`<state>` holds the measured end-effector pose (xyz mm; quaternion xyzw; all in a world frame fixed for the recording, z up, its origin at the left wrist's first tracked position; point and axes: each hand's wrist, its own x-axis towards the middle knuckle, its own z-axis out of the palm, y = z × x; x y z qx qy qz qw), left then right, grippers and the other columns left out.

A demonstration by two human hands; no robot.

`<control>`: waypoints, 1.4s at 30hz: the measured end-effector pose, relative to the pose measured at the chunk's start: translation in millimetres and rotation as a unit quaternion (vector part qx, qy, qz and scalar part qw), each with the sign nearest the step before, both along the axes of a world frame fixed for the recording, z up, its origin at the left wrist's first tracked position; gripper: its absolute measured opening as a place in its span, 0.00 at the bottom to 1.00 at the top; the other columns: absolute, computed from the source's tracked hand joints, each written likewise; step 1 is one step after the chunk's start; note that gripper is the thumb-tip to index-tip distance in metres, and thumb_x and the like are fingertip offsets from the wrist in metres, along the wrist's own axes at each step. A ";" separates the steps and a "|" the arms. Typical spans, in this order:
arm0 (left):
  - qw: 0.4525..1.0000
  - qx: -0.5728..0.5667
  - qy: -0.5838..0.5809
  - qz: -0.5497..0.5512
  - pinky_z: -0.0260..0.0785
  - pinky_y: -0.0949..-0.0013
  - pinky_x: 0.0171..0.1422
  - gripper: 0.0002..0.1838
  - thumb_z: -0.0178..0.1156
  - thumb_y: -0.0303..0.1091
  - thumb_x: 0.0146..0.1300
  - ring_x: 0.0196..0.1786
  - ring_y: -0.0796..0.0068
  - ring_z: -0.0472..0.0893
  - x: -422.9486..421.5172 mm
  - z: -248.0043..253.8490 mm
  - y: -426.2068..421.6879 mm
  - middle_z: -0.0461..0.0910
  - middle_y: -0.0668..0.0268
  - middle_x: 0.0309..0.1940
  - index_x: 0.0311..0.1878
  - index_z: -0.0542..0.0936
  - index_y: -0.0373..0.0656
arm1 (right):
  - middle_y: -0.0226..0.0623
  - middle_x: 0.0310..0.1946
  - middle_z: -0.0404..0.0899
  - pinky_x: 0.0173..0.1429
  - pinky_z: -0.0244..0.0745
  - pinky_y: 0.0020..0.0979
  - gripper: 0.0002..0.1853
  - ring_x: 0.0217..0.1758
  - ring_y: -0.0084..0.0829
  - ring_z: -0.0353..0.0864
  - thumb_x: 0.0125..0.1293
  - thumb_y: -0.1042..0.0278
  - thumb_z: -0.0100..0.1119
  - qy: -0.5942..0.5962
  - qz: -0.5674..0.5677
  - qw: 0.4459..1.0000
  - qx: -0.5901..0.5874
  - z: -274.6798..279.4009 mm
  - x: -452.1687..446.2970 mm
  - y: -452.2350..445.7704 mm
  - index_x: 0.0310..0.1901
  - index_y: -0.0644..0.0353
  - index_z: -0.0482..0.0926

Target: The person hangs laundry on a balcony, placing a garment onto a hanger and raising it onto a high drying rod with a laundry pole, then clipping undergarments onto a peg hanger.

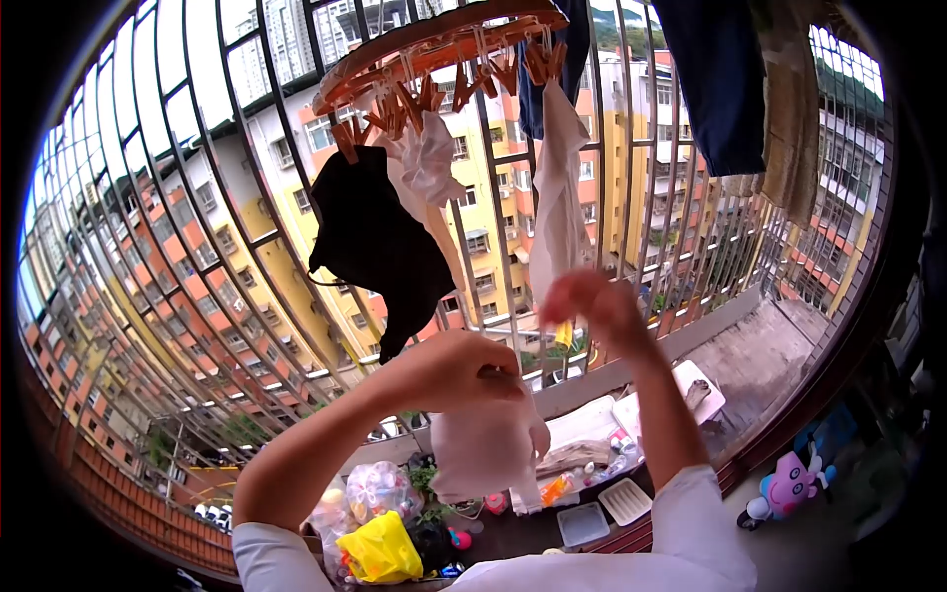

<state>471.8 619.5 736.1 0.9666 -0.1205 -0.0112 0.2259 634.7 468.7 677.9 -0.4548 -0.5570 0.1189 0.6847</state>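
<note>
An orange round clip hanger (434,49) with several clothespins hangs above my hands. From it hang a black garment (380,247), a bunched white cloth (431,163) and a long white cloth (559,187). My left hand (464,370) is closed, pinching the top of a pale cloth garment (483,444) that dangles below it; its exact kind does not show. My right hand (597,308), smeared by motion, is raised near the lower end of the long white cloth. Whether it touches that cloth, or holds anything, I cannot make out.
Metal window bars (266,138) stand ahead, with apartment buildings behind. Dark blue trousers (712,89) hang at upper right. Below are a yellow plastic bag (383,548), a bag of bottles (383,490) and plastic trays (583,525). A pink toy ride-on (789,483) stands at lower right.
</note>
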 end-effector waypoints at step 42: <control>0.851 0.250 -0.379 0.263 0.68 0.65 0.38 0.11 0.54 0.38 0.51 0.32 0.63 0.78 56.4 178.2 50.5 0.78 0.57 0.26 0.33 0.80 0.43 | 0.27 0.31 0.77 0.38 0.66 0.23 0.11 0.36 0.17 0.74 0.57 0.57 0.57 0.037 0.080 0.993 0.077 177.1 48.2 122.3 0.37 0.54 0.76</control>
